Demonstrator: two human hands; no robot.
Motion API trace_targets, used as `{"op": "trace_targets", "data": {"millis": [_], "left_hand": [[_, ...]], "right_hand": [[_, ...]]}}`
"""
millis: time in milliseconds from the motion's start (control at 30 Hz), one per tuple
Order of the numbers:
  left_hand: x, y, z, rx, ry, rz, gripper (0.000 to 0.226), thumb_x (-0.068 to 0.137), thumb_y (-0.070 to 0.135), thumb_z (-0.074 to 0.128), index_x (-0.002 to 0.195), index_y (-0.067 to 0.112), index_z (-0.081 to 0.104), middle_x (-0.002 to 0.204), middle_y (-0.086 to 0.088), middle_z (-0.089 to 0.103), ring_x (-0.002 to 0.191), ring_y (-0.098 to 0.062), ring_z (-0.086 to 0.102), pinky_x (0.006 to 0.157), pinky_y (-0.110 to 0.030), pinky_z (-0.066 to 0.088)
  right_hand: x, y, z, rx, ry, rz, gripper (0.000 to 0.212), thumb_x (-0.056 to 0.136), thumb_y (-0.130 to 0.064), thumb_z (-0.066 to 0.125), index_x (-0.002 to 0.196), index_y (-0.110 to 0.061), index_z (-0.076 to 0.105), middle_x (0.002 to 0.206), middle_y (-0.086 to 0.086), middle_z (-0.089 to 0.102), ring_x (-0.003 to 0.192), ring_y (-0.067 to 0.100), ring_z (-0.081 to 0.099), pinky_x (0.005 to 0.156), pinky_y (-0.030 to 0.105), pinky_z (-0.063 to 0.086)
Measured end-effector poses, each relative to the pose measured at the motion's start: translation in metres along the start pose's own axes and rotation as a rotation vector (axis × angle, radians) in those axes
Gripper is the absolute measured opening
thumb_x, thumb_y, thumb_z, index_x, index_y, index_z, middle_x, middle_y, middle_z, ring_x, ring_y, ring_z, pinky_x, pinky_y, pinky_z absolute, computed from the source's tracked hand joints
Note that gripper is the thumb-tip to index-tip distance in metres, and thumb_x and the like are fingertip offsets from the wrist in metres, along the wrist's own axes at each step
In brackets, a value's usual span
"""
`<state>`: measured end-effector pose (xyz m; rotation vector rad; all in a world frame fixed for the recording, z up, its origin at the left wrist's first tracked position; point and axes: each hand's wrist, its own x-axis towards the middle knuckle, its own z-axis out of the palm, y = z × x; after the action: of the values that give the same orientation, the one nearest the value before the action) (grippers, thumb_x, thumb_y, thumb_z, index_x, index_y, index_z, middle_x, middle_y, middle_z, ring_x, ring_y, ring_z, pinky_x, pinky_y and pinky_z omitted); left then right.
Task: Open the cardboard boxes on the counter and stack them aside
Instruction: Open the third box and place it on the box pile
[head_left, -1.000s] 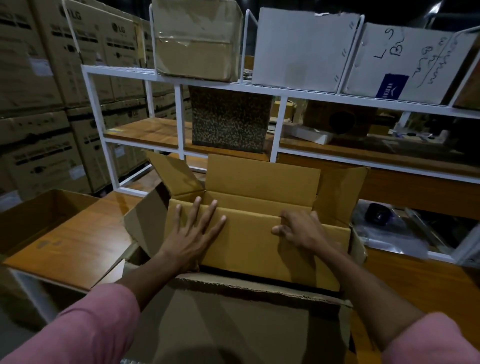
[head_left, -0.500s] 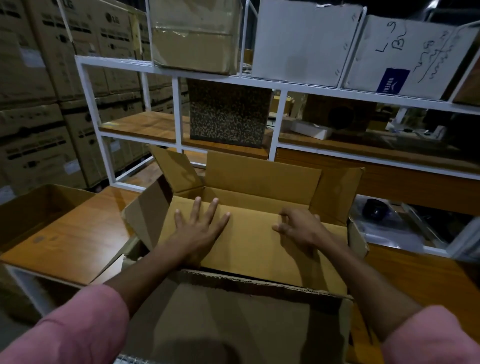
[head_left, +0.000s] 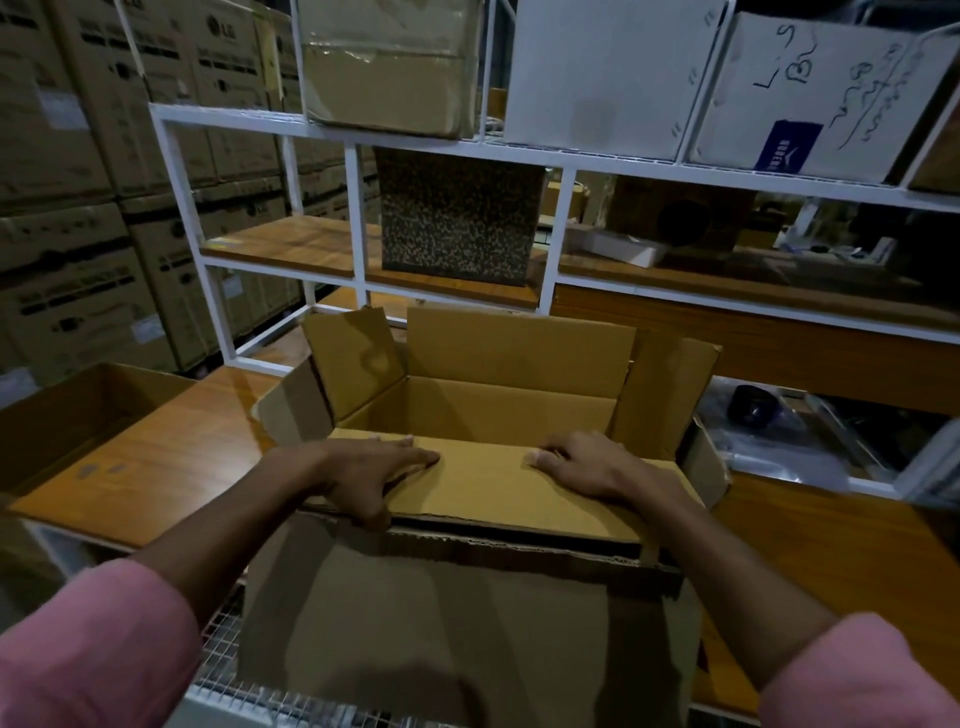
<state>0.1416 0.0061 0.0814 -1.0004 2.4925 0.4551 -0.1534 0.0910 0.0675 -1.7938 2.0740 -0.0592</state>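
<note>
We see the cardboard box (head_left: 498, 415) sitting open on the wooden bench (head_left: 171, 447), in the middle of the scene, its far and side flaps standing up. The near flap (head_left: 493, 488) lies folded inward over the opening. Our left hand (head_left: 369, 473) rests flat on it with fingers straight and thumb over its near edge; our right hand (head_left: 587, 462) presses on it with fingers slightly bent, gripping nothing. A 2nd open box (head_left: 67, 415) sits at the left. A white shelf rack (head_left: 358, 208) stands beyond, holding more boxes.
</note>
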Motion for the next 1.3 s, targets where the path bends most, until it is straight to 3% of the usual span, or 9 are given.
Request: {"op": "trace_targets", "data": {"millis": [133, 333, 433, 600, 800, 900, 1033, 1133, 1300], "left_hand": [[-0.01, -0.003, 0.002, -0.039, 0.023, 0.005, 0.097, 0.074, 0.035, 0.067, 0.157, 0.041, 0.018, 0.152, -0.005, 0.042, 0.123, -0.022, 0.05, 0.1, -0.038, 0.047], [-0.017, -0.001, 0.005, -0.035, 0.049, -0.012, 0.073, 0.078, 0.026, 0.055, 0.149, 0.037, 0.043, 0.142, -0.001, 0.056, 0.119, -0.018, 0.056, 0.099, -0.035, 0.048], [-0.017, 0.01, 0.008, -0.041, 0.014, -0.024, 0.054, 0.088, 0.014, 0.051, 0.139, 0.031, 0.057, 0.126, -0.004, 0.067, 0.096, -0.011, 0.054, 0.081, -0.02, 0.043], [-0.006, 0.02, 0.015, -0.015, 0.033, -0.08, 0.044, 0.089, 0.017, 0.049, 0.124, 0.032, 0.069, 0.113, 0.001, 0.068, 0.103, -0.017, 0.061, 0.093, -0.036, 0.053], [0.008, 0.021, 0.022, 0.104, 0.093, -0.116, 0.026, 0.089, 0.022, 0.053, 0.106, 0.022, 0.072, 0.102, -0.006, 0.068, 0.096, -0.026, 0.067, 0.084, -0.039, 0.057], [0.011, 0.022, 0.022, 0.124, 0.139, -0.145, 0.022, 0.093, 0.021, 0.052, 0.108, 0.016, 0.068, 0.103, -0.007, 0.062, 0.099, -0.027, 0.064, 0.083, -0.038, 0.056], [0.015, 0.028, 0.016, 0.135, 0.192, -0.185, 0.027, 0.096, 0.02, 0.05, 0.119, 0.012, 0.062, 0.123, -0.012, 0.059, 0.111, -0.032, 0.061, 0.087, -0.039, 0.052], [0.017, 0.037, 0.012, 0.149, 0.191, -0.194, 0.029, 0.098, 0.019, 0.049, 0.123, 0.011, 0.06, 0.128, -0.014, 0.057, 0.116, -0.033, 0.058, 0.09, -0.04, 0.05], [0.033, 0.059, 0.016, 0.149, 0.186, -0.189, 0.026, 0.101, 0.019, 0.049, 0.124, 0.012, 0.059, 0.128, -0.012, 0.056, 0.117, -0.031, 0.056, 0.088, -0.039, 0.047]], "right_hand": [[-0.004, -0.01, -0.003, -0.014, -0.077, -0.01, 0.066, 0.092, -0.076, 0.032, 0.128, -0.03, 0.063, 0.118, 0.0, 0.066, 0.107, 0.022, 0.059, 0.1, 0.054, 0.047], [-0.014, -0.017, -0.003, -0.049, -0.175, -0.011, 0.072, 0.09, -0.078, 0.032, 0.126, -0.026, 0.065, 0.122, 0.003, 0.066, 0.107, 0.02, 0.06, 0.099, 0.046, 0.049], [-0.025, -0.014, 0.0, -0.034, -0.209, 0.0, 0.077, 0.09, -0.079, 0.029, 0.128, -0.022, 0.064, 0.132, 0.004, 0.063, 0.116, 0.02, 0.059, 0.103, 0.044, 0.047], [-0.033, -0.003, 0.012, 0.032, -0.218, 0.059, 0.076, 0.09, -0.078, 0.031, 0.129, -0.021, 0.064, 0.138, 0.003, 0.06, 0.122, 0.019, 0.057, 0.106, 0.042, 0.044], [-0.034, 0.0, 0.013, 0.055, -0.189, 0.043, 0.087, 0.081, -0.084, 0.024, 0.121, -0.02, 0.067, 0.13, 0.004, 0.065, 0.113, 0.016, 0.061, 0.101, 0.041, 0.048], [-0.04, 0.001, 0.009, 0.059, -0.101, 0.008, 0.083, 0.082, -0.083, 0.019, 0.101, -0.02, 0.07, 0.106, 0.003, 0.071, 0.096, 0.014, 0.066, 0.092, 0.038, 0.053], [-0.053, 0.012, 0.007, -0.121, 0.083, -0.014, 0.086, 0.081, -0.084, 0.007, 0.087, -0.021, 0.065, 0.078, 0.002, 0.064, 0.073, 0.015, 0.063, 0.08, 0.039, 0.055], [-0.054, 0.017, 0.013, -0.141, 0.177, 0.01, 0.087, 0.087, -0.079, 0.003, 0.084, -0.017, 0.064, 0.077, 0.002, 0.063, 0.073, 0.014, 0.061, 0.084, 0.041, 0.052], [-0.055, 0.039, 0.03, -0.062, 0.171, 0.117, 0.079, 0.094, -0.073, 0.007, 0.084, -0.017, 0.062, 0.086, 0.004, 0.062, 0.083, 0.019, 0.059, 0.09, 0.046, 0.048]]}}
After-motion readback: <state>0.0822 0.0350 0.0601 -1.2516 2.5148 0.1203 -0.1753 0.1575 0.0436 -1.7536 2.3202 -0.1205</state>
